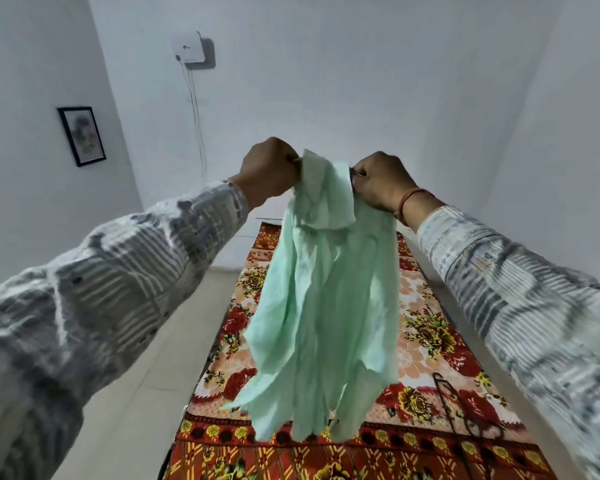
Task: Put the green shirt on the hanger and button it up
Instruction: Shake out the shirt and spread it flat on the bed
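The pale green shirt point(323, 299) hangs in the air in front of me, crumpled, its collar at the top and its tails dangling above the bed. My left hand point(269, 171) grips the collar area on the left side. My right hand point(383, 183) grips it on the right side, with something small and dark showing at the fingers. A thin dark hanger point(465, 410) lies flat on the bed at the lower right, partly blurred. Whether any buttons are fastened is hidden in the folds.
A bed with a red and orange floral cover point(426, 327) stretches away below the shirt. Pale floor point(174, 358) runs along its left. White walls surround it, with a framed picture point(81, 136) and a white box with cables point(189, 48).
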Motion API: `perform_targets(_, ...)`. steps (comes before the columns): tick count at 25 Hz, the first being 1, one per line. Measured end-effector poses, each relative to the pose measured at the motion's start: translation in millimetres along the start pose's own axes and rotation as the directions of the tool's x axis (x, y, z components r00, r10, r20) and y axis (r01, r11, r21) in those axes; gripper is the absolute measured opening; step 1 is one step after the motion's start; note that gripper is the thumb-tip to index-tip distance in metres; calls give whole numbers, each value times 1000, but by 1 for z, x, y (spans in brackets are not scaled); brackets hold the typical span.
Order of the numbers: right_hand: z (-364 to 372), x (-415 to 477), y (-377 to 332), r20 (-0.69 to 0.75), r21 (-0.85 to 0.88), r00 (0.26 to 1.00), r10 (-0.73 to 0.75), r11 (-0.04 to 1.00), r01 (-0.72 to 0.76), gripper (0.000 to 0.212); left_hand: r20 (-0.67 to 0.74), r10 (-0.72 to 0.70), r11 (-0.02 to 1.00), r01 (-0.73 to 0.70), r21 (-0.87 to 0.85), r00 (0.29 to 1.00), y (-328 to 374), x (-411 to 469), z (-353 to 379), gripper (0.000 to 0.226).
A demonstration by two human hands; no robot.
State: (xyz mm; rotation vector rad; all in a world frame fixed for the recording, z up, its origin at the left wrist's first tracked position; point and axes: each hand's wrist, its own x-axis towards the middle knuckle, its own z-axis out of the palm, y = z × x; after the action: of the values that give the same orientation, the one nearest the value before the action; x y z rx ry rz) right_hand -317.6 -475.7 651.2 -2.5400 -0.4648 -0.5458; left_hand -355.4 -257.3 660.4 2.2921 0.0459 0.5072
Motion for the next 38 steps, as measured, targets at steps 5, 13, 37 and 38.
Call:
perform_targets(5,4,-4,16,158,265,982,106,953,-145,19,178,-258,679,309,-666,950,1,-9,6,25)
perform_targets(13,-5,-23,24,-14,12,994,-110,994,110,41,-129,503,804,-409,432,854,-32,-17,8,31)
perform_targets(37,338,125,212,506,-58,821,264,960,-273,44,178,-18,975,-23,222,984,-316,178,253,22)
perform_targets(38,368,137,230,527,-84,800,287,954,-287,47,187,-44,976,2,218,981,-342,194,278,23)
